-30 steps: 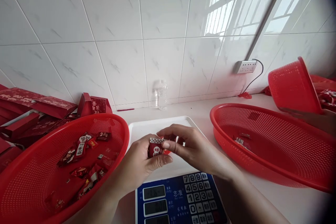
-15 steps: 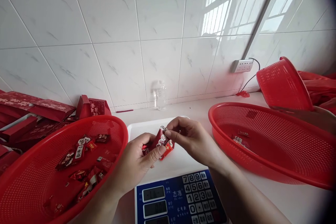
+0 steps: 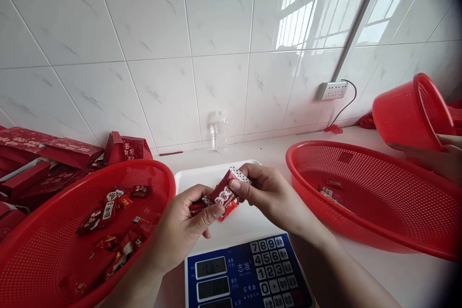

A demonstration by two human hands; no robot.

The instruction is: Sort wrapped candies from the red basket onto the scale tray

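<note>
Over the white pan (image 3: 189,178) of a digital scale, my left hand (image 3: 182,226) is closed on a small red snack packet (image 3: 223,194) with white lettering. My right hand (image 3: 272,195) pinches the packet's dotted upper end between thumb and fingers. Part of another dark red packet (image 3: 197,208) shows behind my left thumb. Just below the held packet is a bright orange-red packet (image 3: 229,209); whether it is held or lies on the pan I cannot tell. The scale's blue panel (image 3: 245,274) with keys and displays is nearest me.
At left, a red basket (image 3: 166,173) contains several packets; red boxes (image 3: 126,147) lie behind it. Another red basket (image 3: 298,156) at right has a few packets. Beyond it, another person's hand (image 3: 436,159) holds a tilted basket (image 3: 400,113). A clear bottle (image 3: 221,132) and power strip (image 3: 332,90) are by the wall.
The packet between my hands has turned, its dotted end now tipped to the right and more visible. The far basket has moved right, and another person's hand now shows beneath it.
</note>
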